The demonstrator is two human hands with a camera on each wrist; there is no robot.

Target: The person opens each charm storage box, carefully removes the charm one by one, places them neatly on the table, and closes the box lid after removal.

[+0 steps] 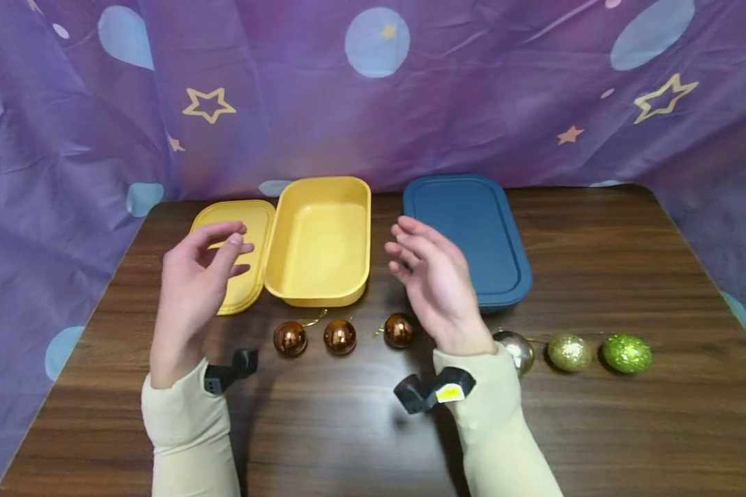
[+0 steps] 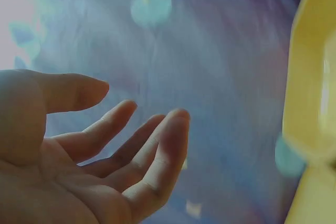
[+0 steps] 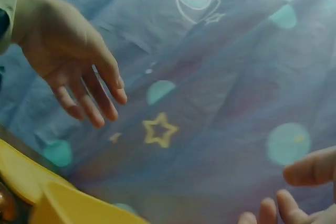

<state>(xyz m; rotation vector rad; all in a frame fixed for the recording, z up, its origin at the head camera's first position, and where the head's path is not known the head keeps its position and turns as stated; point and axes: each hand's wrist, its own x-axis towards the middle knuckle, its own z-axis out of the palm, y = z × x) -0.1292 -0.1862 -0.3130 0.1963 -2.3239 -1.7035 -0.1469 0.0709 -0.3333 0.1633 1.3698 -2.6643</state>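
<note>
My left hand (image 1: 195, 276) hovers over the yellow lid (image 1: 249, 259), its fingers loosely bent and nothing between them. Level with it on the other side, my right hand (image 1: 438, 283) hangs in front of the blue lidded box (image 1: 466, 228), also holding nothing. Between the hands stands an uncovered yellow box (image 1: 324, 248) with nothing inside. The left wrist view shows the left fingers (image 2: 163, 156) relaxed and apart from the thumb. In the right wrist view the left hand (image 3: 73, 51) appears too, while only fingertips of the right hand (image 3: 310, 171) show.
Three shiny brown Christmas balls (image 1: 290, 339) lie before the yellow box. To the right are a silver ball (image 1: 514, 351), partly hidden by the right sleeve, a gold glitter ball (image 1: 569, 353) and a green one (image 1: 626, 354). A purple curtain (image 1: 298, 90) hangs behind the wooden table (image 1: 323, 428).
</note>
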